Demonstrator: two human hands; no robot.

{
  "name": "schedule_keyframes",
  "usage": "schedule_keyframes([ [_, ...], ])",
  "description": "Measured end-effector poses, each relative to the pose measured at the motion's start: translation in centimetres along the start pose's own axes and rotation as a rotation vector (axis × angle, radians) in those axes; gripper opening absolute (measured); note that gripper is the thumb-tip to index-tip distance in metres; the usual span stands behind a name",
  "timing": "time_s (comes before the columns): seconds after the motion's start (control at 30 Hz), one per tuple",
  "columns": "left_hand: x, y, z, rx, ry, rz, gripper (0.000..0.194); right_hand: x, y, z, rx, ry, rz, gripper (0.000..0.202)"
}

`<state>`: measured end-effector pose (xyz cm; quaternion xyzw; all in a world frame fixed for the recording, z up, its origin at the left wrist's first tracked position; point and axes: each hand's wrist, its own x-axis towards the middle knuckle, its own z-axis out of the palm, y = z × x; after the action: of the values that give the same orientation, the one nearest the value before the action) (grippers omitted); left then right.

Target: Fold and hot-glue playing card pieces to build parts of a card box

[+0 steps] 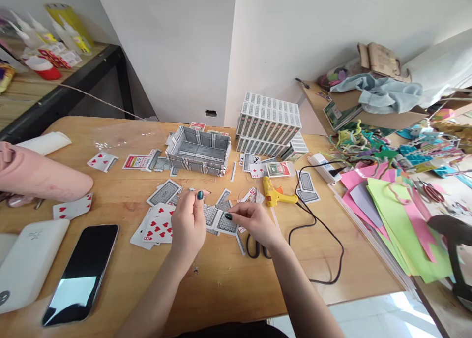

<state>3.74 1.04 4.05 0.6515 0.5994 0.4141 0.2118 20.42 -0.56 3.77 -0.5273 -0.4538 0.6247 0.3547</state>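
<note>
The playing card (226, 223) sits between the two hands, patterned back up, just left of the right hand (258, 225). The right hand is closed to a narrow pinch, thumb and fingertips meeting at the card's upper right corner, and seems to have hold of it. The left hand (190, 222) is loosely curled with its thumb raised against the forefinger; whether anything is inside that curl I cannot tell. A second patterned piece (210, 216) shows beside the left hand, and whether it joins the card is unclear.

The step in hand looks like shaping or lining up this card. The next move seems to call for a steady left grip while the right fingers guide the edge, with little force, since thin card creases easily.

Straight ahead of the left hand, well apart from it, stands a box (194, 165) built of similar patterned pieces. The eight of hearts (158, 225) lies face up just left of the left hand. Scissors (248, 247) lie on the bench (228, 298), partly covered by the right hand, and a yellow glue gun (271, 195) rests just beyond it.
</note>
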Motion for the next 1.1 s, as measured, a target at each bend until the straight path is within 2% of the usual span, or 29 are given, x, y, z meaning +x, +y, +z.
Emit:
schedule_keyframes([
  [0.13,-0.1,-0.8,-0.9,-0.085,-0.36,-0.214,0.023,0.0,0.2,-0.1,-0.032,0.063,-0.013,0.016],
  [0.2,-0.1,-1.2,-1.1,-0.115,-0.417,-0.247,0.023,0.1,0.3,0.0,-0.053,0.078,-0.026,0.016],
  [0.4,-0.5,-1.2,-0.6,-0.194,-0.373,-0.303,0.023,0.3,0.8,1.0,-0.298,0.227,-0.189,0.011],
  [0.6,-1.8,-0.7,0.1,-0.277,-0.3,-0.272,0.021,-0.3,0.7,1.5,-0.522,0.325,-0.418,0.018],
  [0.73,-2.0,-0.6,0.0,-0.265,-0.301,-0.208,0.017,-0.5,1.0,1.3,-0.546,0.357,-0.418,0.017],
  [0.87,-1.5,-0.9,-0.3,-0.218,-0.328,-0.077,0.016,-0.2,1.4,0.7,-0.504,0.293,-0.378,0.012],
  [0.97,-1.3,-1.0,-0.4,-0.203,-0.29,-0.099,0.016,-0.1,1.5,0.4,-0.475,0.248,-0.364,0.013],
  [1.1,-1.6,-0.9,-0.1,-0.217,-0.252,-0.161,0.016,-0.3,1.6,0.4,-0.48,0.31,-0.383,0.018],
])
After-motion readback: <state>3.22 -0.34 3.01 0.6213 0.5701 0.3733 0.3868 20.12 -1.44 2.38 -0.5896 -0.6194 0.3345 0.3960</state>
